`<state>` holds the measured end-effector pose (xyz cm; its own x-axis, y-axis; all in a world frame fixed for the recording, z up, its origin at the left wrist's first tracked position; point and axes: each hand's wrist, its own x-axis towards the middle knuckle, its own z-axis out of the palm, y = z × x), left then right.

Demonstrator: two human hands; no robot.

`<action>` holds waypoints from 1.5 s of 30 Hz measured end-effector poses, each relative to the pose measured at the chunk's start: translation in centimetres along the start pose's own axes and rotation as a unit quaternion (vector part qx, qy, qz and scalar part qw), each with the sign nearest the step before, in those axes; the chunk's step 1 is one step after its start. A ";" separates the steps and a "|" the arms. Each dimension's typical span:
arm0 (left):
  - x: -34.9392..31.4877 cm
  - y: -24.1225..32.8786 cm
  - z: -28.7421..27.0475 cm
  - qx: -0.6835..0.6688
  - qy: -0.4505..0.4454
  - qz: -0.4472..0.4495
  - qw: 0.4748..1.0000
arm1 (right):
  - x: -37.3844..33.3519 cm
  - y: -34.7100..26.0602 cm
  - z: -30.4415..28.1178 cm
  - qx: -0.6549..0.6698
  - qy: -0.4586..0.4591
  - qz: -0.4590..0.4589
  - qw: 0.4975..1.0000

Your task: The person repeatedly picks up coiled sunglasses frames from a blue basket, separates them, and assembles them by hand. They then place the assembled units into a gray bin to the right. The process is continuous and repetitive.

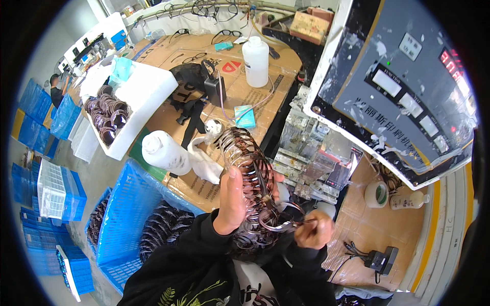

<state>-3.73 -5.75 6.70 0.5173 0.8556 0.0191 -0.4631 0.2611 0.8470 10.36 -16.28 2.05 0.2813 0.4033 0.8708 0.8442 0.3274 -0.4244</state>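
Note:
My left hand [232, 201] is closed around a long stack of dark brown, shiny spectacle frames [240, 148], nested one against another. The stack runs from above the cardboard-covered table [204, 191] back toward my body. At its near end one loose-looking spectacle frame [273, 224] stands apart from the others. The fingers of my right hand [314, 229] pinch the right end of that frame. Part of the stack's near end lies in shadow against my dark clothing, so its lower edge is hard to make out.
White bottles [166, 153] stand on the table left of and beyond the stack. A foam box [148, 92] holds brown frames. A blue crate [125, 219] with dark frames sits at my left. A metal fixture [306, 153] and a large control panel [393, 86] stand at the right.

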 end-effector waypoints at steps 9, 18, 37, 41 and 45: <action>0.1 -0.9 -0.2 -0.155 -0.029 0.032 0.987 | 0.6 -2.4 1.1 0.019 -0.114 -0.033 0.993; -2.4 0.6 -1.3 0.027 -0.088 0.161 0.983 | 0.8 -3.2 1.0 0.071 -0.226 -0.032 0.971; -29.5 2.7 -32.1 0.320 0.668 -0.006 0.672 | -4.3 -1.8 -1.3 -0.181 -0.387 0.209 0.879; -30.8 -5.8 -35.5 0.375 0.638 -0.185 0.646 | -4.2 -1.5 -0.8 -0.196 -0.379 0.203 0.881; -32.9 -13.5 -38.2 0.338 0.649 -0.368 0.574 | -4.0 -1.2 -0.8 -0.183 -0.363 0.300 0.863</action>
<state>-42.01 -20.29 -25.66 -0.7804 0.3526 -0.5163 0.1497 0.9071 0.3933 8.59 -18.97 -0.74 0.4704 0.8789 0.0795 0.7710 -0.3654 -0.5216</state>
